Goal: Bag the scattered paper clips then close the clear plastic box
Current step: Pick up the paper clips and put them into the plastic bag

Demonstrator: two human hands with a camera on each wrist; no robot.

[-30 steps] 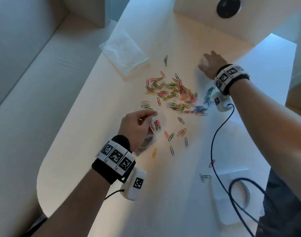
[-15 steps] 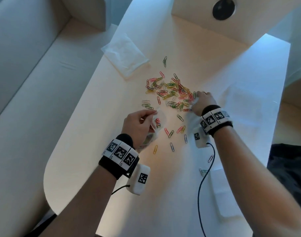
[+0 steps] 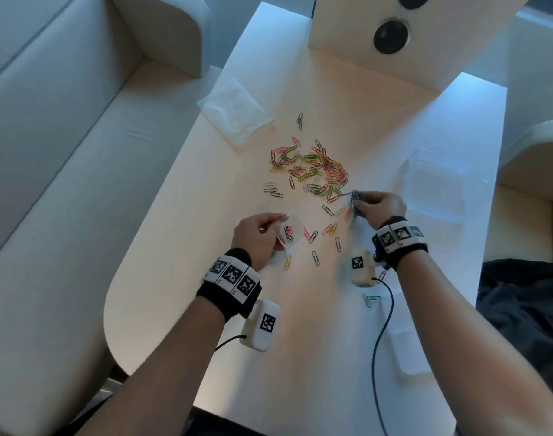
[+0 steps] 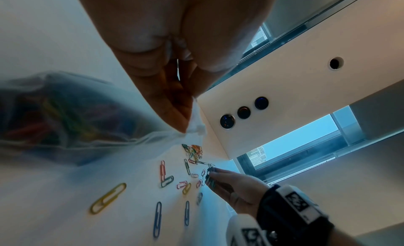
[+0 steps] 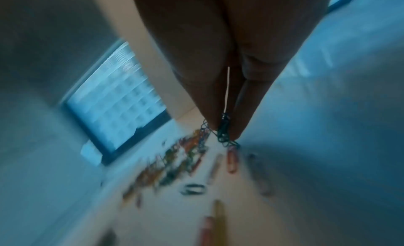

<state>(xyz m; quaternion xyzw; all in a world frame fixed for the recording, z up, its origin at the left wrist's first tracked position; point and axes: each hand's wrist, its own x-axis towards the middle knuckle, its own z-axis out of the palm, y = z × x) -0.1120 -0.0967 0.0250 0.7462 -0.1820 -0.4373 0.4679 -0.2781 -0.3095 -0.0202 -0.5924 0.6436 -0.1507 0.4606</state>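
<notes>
Head view is showing the right hand [image 3: 380, 206], off the pile since a moment ago, now pinching a clip cluster [image 3: 354, 196] bound for the bag [image 3: 289, 232] the left hand [image 3: 258, 236] is pinching open.

Bare forearms, black wristbands [image 3: 234, 289] with checkered tags, white cabled camera pods [image 3: 260, 325].
</notes>
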